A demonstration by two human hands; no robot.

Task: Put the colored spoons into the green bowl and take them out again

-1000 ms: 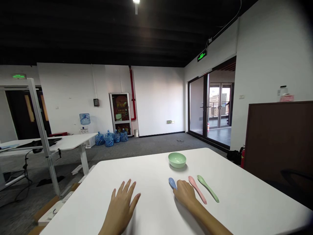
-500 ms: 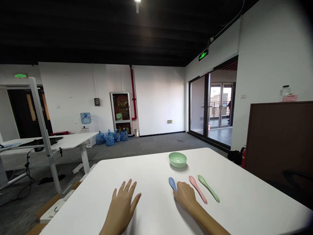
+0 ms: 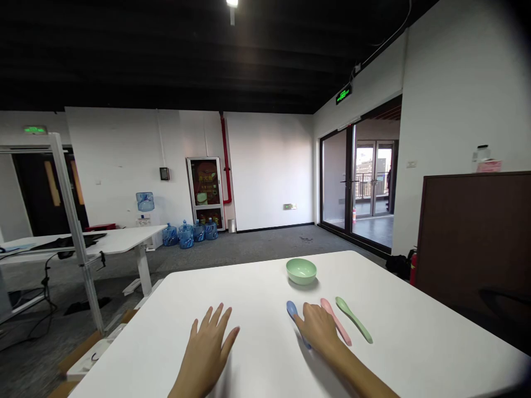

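My left hand (image 3: 207, 348) is at the left of the white table (image 3: 136, 337), palm down, fingers spread, holding nothing. My right hand (image 3: 318, 329) hovers over the gap between a blue spoon (image 3: 292, 308) and a pink spoon (image 3: 342, 333). Its thumb stands apart from the curled fingers and overlaps the blue spoon in view; contact cannot be told. The fingertips are hidden under the hand, which also covers part of the pink spoon. Right of these lies a green spoon (image 3: 354, 320). Behind the spoons stands a light green bowl (image 3: 301, 272).
A second white table (image 3: 124, 237) with a metal post (image 3: 74, 221) is off to the left. Several blue water bottles (image 3: 186, 235) stand on the floor by the far wall. A brown cabinet (image 3: 473, 237) rises beyond the table's right side.
My right hand has shifted slightly right, off the blue spoon's handle toward the pink spoon, and its thumb has come apart. The spoons, bowl and left hand have stayed in place.
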